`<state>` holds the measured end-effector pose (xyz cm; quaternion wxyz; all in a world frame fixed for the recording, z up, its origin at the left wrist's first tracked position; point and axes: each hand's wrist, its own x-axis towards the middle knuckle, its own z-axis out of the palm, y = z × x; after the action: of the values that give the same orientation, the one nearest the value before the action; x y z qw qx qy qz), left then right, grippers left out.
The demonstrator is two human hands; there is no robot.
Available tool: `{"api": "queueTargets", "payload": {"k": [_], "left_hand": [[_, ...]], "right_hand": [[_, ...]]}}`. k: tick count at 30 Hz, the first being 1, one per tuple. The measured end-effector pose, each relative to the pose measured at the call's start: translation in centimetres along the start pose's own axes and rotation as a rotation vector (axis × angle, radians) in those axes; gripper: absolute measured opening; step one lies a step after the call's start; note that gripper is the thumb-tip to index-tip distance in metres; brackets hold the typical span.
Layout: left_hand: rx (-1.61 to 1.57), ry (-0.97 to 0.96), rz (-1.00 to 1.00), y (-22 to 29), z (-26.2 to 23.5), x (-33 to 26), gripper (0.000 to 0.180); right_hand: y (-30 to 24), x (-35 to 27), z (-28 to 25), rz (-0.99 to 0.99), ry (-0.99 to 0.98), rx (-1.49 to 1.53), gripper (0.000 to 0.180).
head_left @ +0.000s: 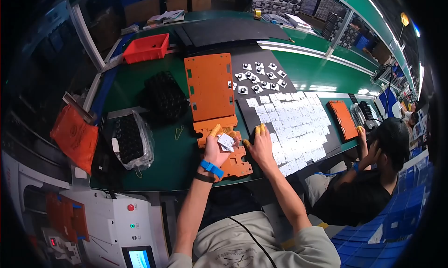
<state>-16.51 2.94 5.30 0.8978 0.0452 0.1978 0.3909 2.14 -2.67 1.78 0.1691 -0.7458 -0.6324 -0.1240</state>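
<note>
My left hand [213, 149], with yellow finger cots and a blue wrist strap, is closed on a small bunch of white square boards [226, 143]. It is above an orange fixture plate [237, 167] with cut-outs. Beyond it lies a longer orange plate [211, 91]. My right hand [261, 146], also in finger cots, has its thumb apart from its fingers and appears to hold nothing. It is over the edge of a dark mat, just left of a spread of white square boards [301, 123]. Farther back sit several white boards with black round parts [256, 88].
A red bin [146, 48] stands at the back left. Nearer are stacked black trays [165, 95] and a plastic-wrapped black tray stack [132, 142]. At the right, another person [364, 179] sits by an orange plate [343, 120]. A white machine [119, 221] stands at lower left.
</note>
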Motion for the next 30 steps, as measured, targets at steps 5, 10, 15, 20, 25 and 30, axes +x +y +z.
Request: {"api": "queueTargets", "payload": {"k": [5,10,15,20,25,30], "left_hand": [[0.134,-0.073,-0.002,0.0,-0.3,0.1,0.034],[0.296,-0.112,0.031,-0.1,-2.6,1.3,0.040],[0.327,-0.026,0.042,-1.5,-1.0,1.8,0.048],[0.273,0.018,0.085,-1.3,-2.0,1.9,0.041],[0.194,0.001,0.108,-0.3,-2.3,0.9,0.036],[0.230,-0.003,0.147,0.5,-2.1,0.7,0.035]], "right_hand": [[-0.6,1.0,-0.7,0.064,0.007,0.281,0.032],[-0.4,2.4,-1.5,0.072,0.137,0.399,0.020],[-3.3,1.6,-5.6,-0.027,0.314,0.737,0.023],[-6.5,0.3,-6.3,-0.149,0.186,0.907,0.025],[0.6,4.1,-1.0,0.133,0.174,0.331,0.052],[0.8,3.2,1.7,-0.023,0.054,0.116,0.049]]}}
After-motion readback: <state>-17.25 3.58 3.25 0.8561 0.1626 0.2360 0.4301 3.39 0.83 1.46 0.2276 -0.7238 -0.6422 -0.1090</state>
